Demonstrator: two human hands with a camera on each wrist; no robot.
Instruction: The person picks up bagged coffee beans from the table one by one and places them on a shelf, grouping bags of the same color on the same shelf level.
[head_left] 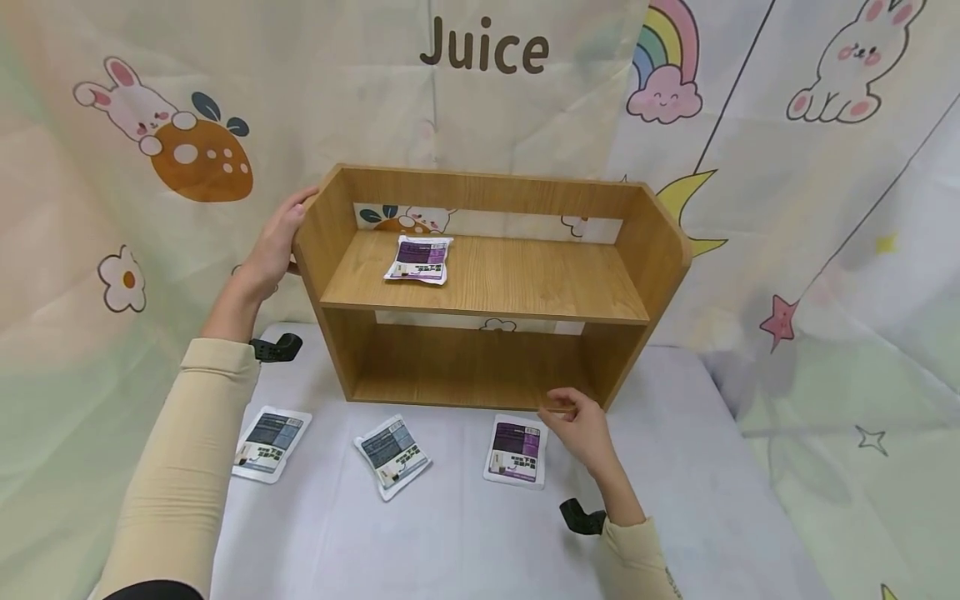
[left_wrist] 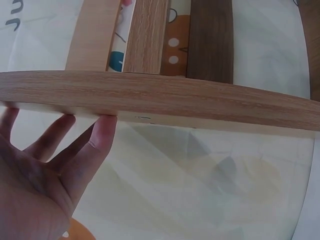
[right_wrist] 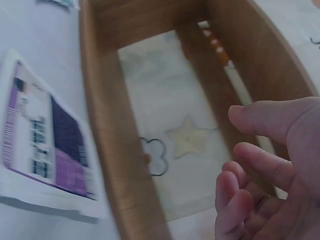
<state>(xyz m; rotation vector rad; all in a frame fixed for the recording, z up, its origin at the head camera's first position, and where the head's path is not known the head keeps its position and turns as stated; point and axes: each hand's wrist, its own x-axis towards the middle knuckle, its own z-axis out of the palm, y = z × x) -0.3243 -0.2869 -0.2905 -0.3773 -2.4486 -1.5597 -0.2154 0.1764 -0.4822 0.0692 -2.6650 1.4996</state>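
The printed cloth [head_left: 330,100] forms the background; the word "Juice" appears on it above the shelf. The table [head_left: 465,533] has a white cover and extends in front of the cloth.

The shelf [head_left: 525,279] is a wood-coloured unit with two tiers, two side panels and a back rail. It stands at the far part of the table. The lower tier is near the table surface; the upper tier carries one packet.

The left sleeve [head_left: 176,467] and right sleeve [head_left: 639,550] are beige and end short of the wrists.

The left hand [head_left: 273,246] is spread moderately wide, with its fingertips resting on the outer face of the shelf's left panel. The right hand [head_left: 583,432] is relaxed, its fingers loosely bent and holding nothing. It is positioned at the right front of the lower tier, near the right packet. Contact between the right hand and the shelf edge cannot be determined.

Four white-bordered packets are present, all printed face up:
- Upper packet [head_left: 418,259]: purple print; lies on the left part of the upper tier.
- Right packet [head_left: 515,450]: purple print; lies on the table in front of the shelf.
- Middle packet [head_left: 393,457]: blue-grey print; lies angled on the table.
- Left packet [head_left: 272,444]: blue-grey print; lies on the table, beside the left sleeve in the head view.

A black mount is worn at each wrist: left mount [head_left: 277,347], right mount [head_left: 582,517].
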